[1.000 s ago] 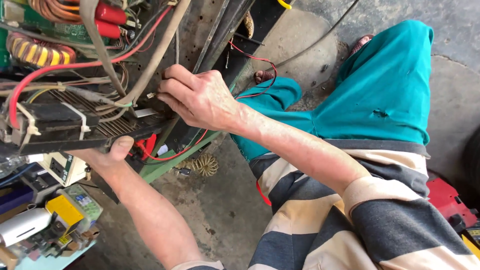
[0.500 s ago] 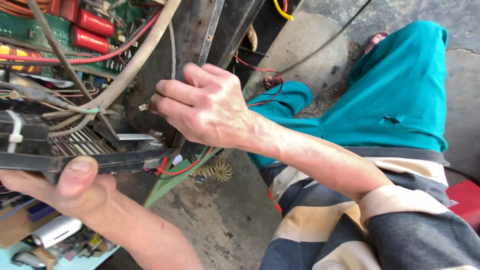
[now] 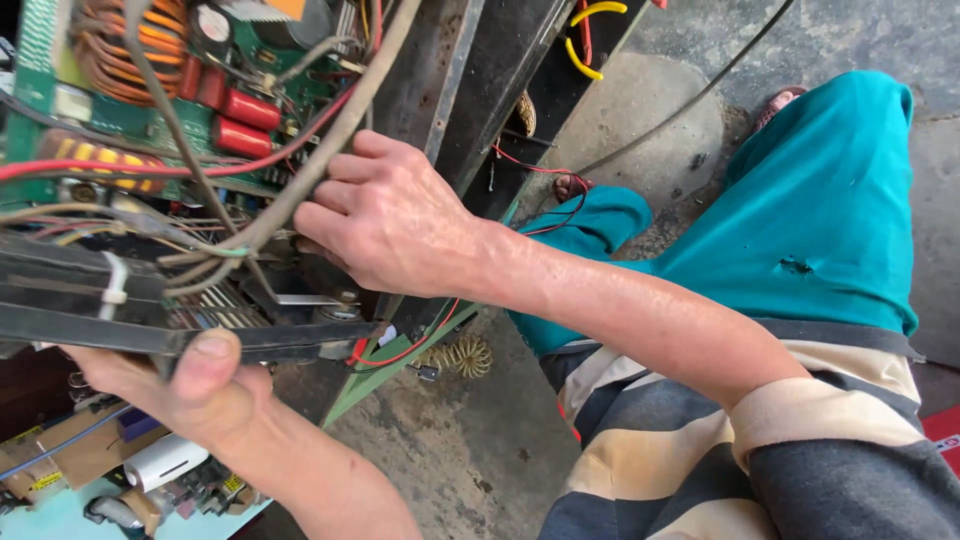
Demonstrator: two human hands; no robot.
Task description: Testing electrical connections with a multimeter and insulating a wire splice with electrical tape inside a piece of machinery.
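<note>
Green circuit board (image 3: 120, 120) fills the upper left, crowded with a copper coil (image 3: 105, 50) and red capacitors (image 3: 240, 120), and both hands are working on the opened electronic unit around it. The left hand (image 3: 175, 385) sits below, thumb pressed flat on the dark metal bottom edge of the chassis (image 3: 90, 320), clamped there with the fingers wrapped underneath and out of sight. The right hand (image 3: 385, 225) comes in from the right side, fingers curled loosely into the bundle of grey and red wires (image 3: 300, 180); whether it actually pinches one I cannot tell. That bundle runs on a diagonal, up and right across the board, so the right hand is the nearer one, touching it. The frame's long edge lies left-to-right above the left palm.
</note>
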